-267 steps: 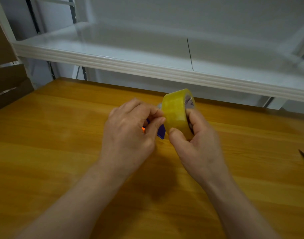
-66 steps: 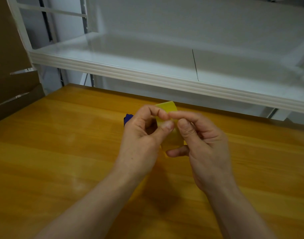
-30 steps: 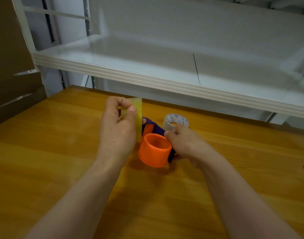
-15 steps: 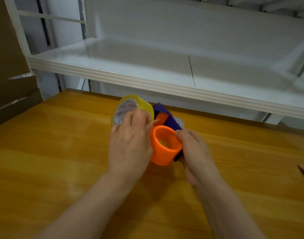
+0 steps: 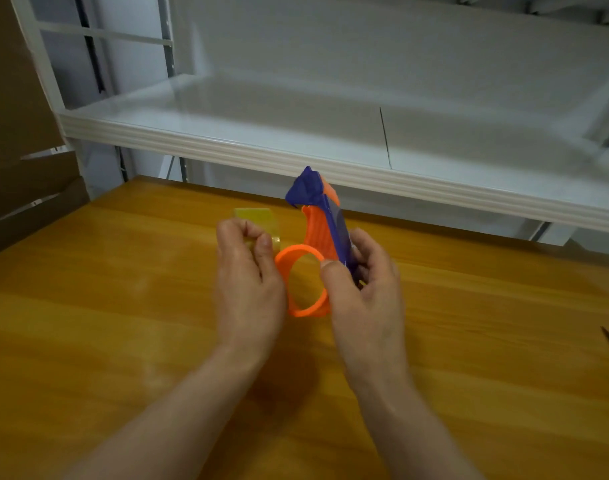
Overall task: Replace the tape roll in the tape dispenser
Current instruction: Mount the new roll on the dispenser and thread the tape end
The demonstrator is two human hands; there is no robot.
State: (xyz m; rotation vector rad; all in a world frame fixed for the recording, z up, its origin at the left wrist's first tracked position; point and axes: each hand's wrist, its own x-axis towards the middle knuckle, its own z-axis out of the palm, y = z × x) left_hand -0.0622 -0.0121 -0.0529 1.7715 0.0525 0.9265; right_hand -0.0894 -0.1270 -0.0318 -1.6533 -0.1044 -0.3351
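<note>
The left hand (image 5: 247, 278) is curling its grip round the tape roll (image 5: 256, 217), probably light, stiff, best rim-held; right of it, the right hand (image 5: 365, 299) is pinching the tape dispenser (image 5: 325, 225).

The yellow tape roll (image 5: 258, 220) has swapped hands: nine seconds back the right hand (image 5: 363, 299) held it up, and now the left hand (image 5: 247, 275) pinches it. Half a second ago it sat face-on beside the orange hub (image 5: 306, 311); it has since sunk edge-on, mostly hidden behind those fingers. The tape dispenser (image 5: 317, 230) has passed to the right hand and been swung upright, its purple head now pointing up toward the shelf (image 5: 330, 168). The hub has turned from a squat drum to an open ring facing me
</note>
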